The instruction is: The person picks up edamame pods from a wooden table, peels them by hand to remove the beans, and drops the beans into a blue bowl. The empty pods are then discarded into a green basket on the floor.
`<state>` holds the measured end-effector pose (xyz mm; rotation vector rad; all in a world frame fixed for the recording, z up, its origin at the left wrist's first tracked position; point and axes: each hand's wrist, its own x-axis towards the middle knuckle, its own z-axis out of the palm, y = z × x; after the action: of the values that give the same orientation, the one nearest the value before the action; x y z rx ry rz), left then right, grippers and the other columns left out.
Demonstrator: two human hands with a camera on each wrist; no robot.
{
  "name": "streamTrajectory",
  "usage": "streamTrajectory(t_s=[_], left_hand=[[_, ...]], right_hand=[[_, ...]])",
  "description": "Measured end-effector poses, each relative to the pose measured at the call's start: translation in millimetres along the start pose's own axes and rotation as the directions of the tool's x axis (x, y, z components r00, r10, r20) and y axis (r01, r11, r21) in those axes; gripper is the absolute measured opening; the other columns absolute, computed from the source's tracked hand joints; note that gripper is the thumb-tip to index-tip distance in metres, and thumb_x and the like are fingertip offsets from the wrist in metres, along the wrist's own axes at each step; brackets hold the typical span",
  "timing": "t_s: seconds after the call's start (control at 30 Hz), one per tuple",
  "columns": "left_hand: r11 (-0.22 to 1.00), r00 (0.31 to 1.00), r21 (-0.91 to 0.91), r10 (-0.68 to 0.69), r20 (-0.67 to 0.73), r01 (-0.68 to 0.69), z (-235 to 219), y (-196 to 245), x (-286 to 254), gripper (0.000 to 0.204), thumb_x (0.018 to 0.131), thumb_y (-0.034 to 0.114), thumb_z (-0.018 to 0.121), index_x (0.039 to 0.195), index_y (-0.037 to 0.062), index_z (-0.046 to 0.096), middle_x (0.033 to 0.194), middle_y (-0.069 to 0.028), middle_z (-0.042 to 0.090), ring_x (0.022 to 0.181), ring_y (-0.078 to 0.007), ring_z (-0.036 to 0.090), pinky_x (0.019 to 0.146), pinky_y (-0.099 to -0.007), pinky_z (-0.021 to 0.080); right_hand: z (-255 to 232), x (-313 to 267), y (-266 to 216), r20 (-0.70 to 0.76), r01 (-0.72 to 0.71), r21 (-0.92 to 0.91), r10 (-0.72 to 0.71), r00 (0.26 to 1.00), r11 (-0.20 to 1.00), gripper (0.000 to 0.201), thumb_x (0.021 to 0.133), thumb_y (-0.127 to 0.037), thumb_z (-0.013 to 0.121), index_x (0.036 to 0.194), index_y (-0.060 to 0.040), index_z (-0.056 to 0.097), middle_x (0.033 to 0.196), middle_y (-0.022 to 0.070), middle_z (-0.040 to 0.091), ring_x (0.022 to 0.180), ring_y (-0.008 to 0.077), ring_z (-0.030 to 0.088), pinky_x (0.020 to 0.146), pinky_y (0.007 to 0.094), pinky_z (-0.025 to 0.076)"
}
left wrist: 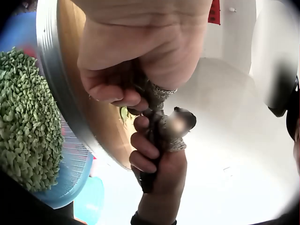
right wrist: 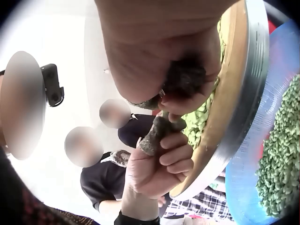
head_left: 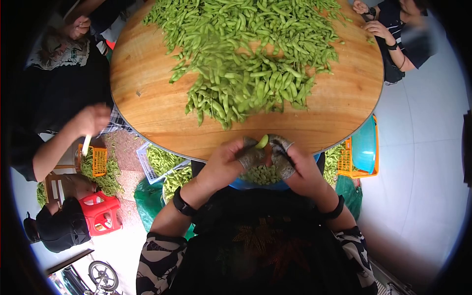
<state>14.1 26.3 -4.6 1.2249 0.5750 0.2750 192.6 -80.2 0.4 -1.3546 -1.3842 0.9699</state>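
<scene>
Close to the table's near edge, my left hand [head_left: 223, 162] and right hand [head_left: 301, 169] meet at the fingertips. Between them they pinch a green soybean pod [head_left: 262, 142]. Worn, dark-stained coverings wrap the thumbs and some fingers of both hands. Just below the hands, shelled green beans [head_left: 260, 175] fill a blue plastic basket [right wrist: 238, 187]. Beyond the fingers, a big heap of soybean pods [head_left: 255, 73] spreads across the round wooden table [head_left: 147, 113]. In both wrist views the curled fingers largely hide the pod.
Crates of pods [head_left: 156, 160] stand below the table to the left. On the right is an orange crate [head_left: 346, 160] with a blue basket [head_left: 364, 145]. Other people sit around the table; one hand [head_left: 93, 120] is at left. A red stool [head_left: 101, 214] stands on the floor.
</scene>
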Motion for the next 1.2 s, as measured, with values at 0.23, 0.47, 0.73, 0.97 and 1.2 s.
streamTrajectory(t_s=[0.23,0.47,0.73,0.97,1.2], left_hand=[[0.976,0.997,0.209,0.073,-0.011,-0.069,-1.0,-9.5,-6.1,0.012,0.094,0.011,0.057,0.102,0.0035,0.062,0.087,-0.001,0.067,0.075,-0.0089,0.06,0.066,-0.0238,0.047],[0.265,0.883,0.944,0.467,0.051,-0.195,4.0,-5.0,-14.3,0.015,0.09,0.008,0.061,0.103,0.0012,0.063,0.08,-0.0069,0.066,0.067,-0.0132,0.059,0.063,-0.0306,0.049],[0.983,0.981,-0.119,-0.122,0.151,0.14,-14.2,-3.0,-11.9,0.009,0.092,0.013,0.06,0.092,0.0041,0.064,0.074,-0.0024,0.061,0.061,-0.0117,0.054,0.054,-0.0246,0.043],[0.968,0.994,0.226,-0.107,-0.027,0.11,4.8,3.0,-8.5,0.017,0.089,0.019,0.066,0.086,0.0028,0.063,0.07,-0.0028,0.06,0.06,-0.0138,0.057,0.056,-0.0265,0.045],[0.022,0.819,0.981,0.553,0.151,-0.195,9.9,-7.7,-7.1,0.016,0.072,0.007,0.066,0.086,0.0045,0.06,0.069,-0.0121,0.057,0.061,-0.0283,0.061,0.05,-0.0365,0.05]], right_hand=[[8.9,-5.5,5.6,0.009,-0.019,-0.045,0.02,1.0,0.999,0.045,0.086,-0.002,0.054,0.13,0.0001,0.047,0.096,0.0179,0.064,0.087,0.0288,0.064,0.078,0.0339,0.049],[7.3,0.1,-5.2,0.035,-0.136,0.027,0.135,0.99,0.99,0.042,0.09,-0.004,0.052,0.132,-0.0049,0.047,0.086,0.0105,0.063,0.078,0.0215,0.063,0.072,0.0295,0.049],[-4.7,-0.7,2.4,0.506,-0.609,0.698,0.342,0.792,0.377,0.027,0.097,-0.016,0.049,0.123,-0.0124,0.053,0.073,-0.0032,0.052,0.046,0.0021,0.032,0.041,0.0186,0.024],[-3.7,-5.0,3.2,0.466,-0.599,0.712,0.393,0.793,0.366,0.023,0.097,-0.017,0.048,0.119,-0.0115,0.054,0.073,-0.002,0.052,0.047,0.0031,0.036,0.042,0.0195,0.028],[3.9,-6.6,8.6,0.179,-0.431,0.23,0.398,0.9,0.872,0.035,0.091,-0.005,0.048,0.125,-0.0094,0.053,0.075,-0.001,0.059,0.052,0.0041,0.047,0.045,0.0191,0.037]])
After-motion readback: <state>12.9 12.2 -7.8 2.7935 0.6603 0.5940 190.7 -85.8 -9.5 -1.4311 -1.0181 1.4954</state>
